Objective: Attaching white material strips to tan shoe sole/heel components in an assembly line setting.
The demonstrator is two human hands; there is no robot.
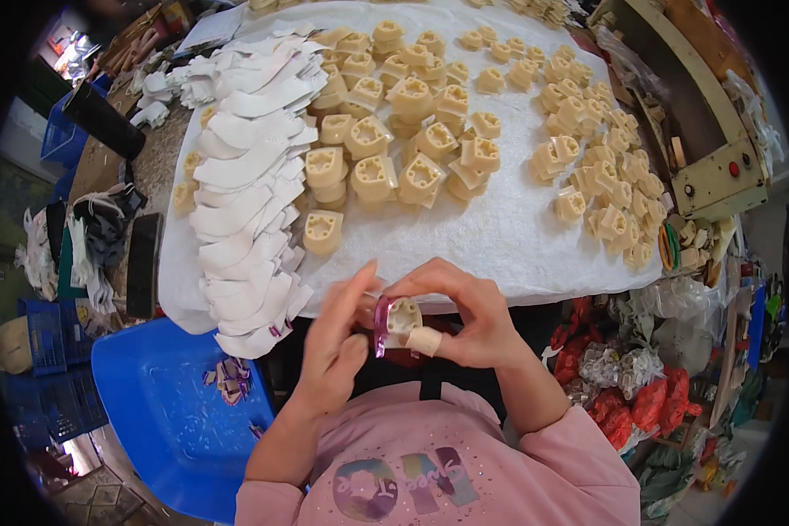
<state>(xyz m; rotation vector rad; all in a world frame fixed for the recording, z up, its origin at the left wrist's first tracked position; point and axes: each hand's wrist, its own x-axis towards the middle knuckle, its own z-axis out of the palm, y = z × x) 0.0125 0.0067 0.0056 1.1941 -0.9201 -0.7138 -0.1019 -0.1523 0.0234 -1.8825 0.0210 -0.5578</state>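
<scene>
Just in front of the table's near edge, a cream plastic shoe heel (pixel 403 317) is held with its hollow, ribbed end facing up. A shiny purple covering piece (pixel 381 326) lies along its left side. My right hand (pixel 469 311) grips the heel between curved fingers and a thumb wrapped in beige tape. From the left, my left hand (pixel 337 337) presses the purple piece against the heel, its index finger raised and the others bent. Some of its fingertips are hidden behind the heel.
Overlapping white curved pieces (pixel 245 210) run along the table's left. Cream heels (pixel 377 178) stand clustered in the middle, smaller ones (pixel 600 175) at right. A blue tub (pixel 175 438) with purple scraps sits lower left. A black phone (pixel 144 263) lies beside the white cloth (pixel 500 254).
</scene>
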